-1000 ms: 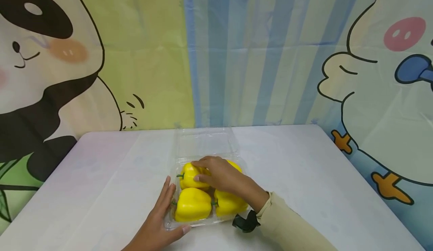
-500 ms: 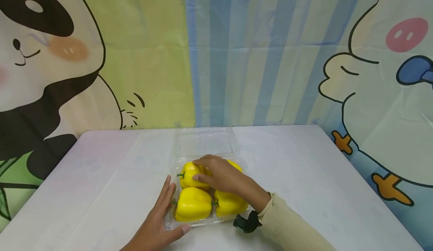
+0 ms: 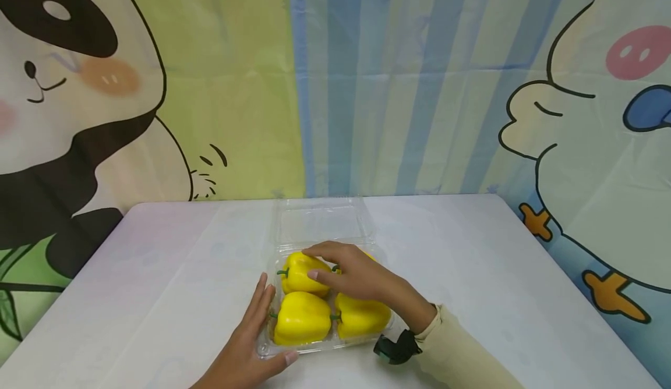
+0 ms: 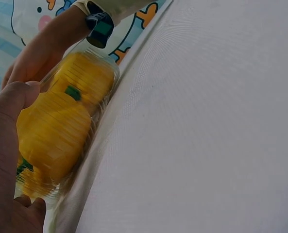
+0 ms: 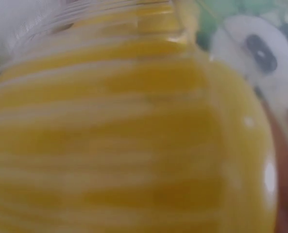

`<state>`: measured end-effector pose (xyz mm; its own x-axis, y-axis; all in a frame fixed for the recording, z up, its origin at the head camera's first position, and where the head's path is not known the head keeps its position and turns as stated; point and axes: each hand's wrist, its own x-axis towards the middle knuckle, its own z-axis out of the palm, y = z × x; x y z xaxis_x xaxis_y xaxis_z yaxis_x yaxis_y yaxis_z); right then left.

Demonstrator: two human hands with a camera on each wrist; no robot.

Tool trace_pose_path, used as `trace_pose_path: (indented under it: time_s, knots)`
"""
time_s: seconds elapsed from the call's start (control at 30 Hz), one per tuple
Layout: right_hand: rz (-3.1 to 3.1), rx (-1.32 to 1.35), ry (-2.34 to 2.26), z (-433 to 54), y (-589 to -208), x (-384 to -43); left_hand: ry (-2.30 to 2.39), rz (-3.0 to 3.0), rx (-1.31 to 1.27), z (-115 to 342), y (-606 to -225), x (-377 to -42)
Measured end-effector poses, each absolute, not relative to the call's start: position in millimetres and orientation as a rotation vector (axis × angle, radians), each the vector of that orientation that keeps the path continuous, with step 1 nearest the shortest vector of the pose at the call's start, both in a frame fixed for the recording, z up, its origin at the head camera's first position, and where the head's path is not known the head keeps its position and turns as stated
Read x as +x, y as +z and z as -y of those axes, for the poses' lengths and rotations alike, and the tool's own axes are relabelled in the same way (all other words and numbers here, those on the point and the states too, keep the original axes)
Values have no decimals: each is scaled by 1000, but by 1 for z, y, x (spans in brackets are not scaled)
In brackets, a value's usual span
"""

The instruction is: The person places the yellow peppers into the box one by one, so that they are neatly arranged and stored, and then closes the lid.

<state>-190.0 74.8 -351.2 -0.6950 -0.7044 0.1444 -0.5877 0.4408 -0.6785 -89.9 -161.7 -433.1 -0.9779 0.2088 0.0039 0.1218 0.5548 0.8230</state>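
Several yellow bell peppers fill the base of a clear plastic clamshell box [image 3: 293,351], whose lid [image 3: 322,220] lies folded back. My left hand [image 3: 246,333] rests at the box's left front corner, fingers straight along its side and thumb by the front edge. In the left wrist view its thumb lies by the upper rim. My right hand [image 3: 362,272] is over the back row, thumb and fingertips at the back left pepper [image 3: 301,272]. It mostly hides the back right pepper. The front left pepper [image 3: 302,319] and front right pepper [image 3: 364,317] lie on their sides.
The box stands on a white table [image 3: 173,272]. Behind it hangs a printed cloth [image 3: 362,86] with a panda and a white cartoon animal. A dark strap device [image 3: 398,348] sits at the right wrist, by a beige sleeve [image 3: 456,348].
My right hand has loosened from the back left pepper and shifted slightly right, its thumb drawn back. A stem now shows under that hand. The left hand stays by the box.
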Motion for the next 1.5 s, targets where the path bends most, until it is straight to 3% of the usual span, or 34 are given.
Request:
trace_pose_path:
  time_s: [1.5]
  knots:
    - [-2593, -1071, -1219, -116, -358, -213, 1419, -2722, 245, 158, -435, -90]
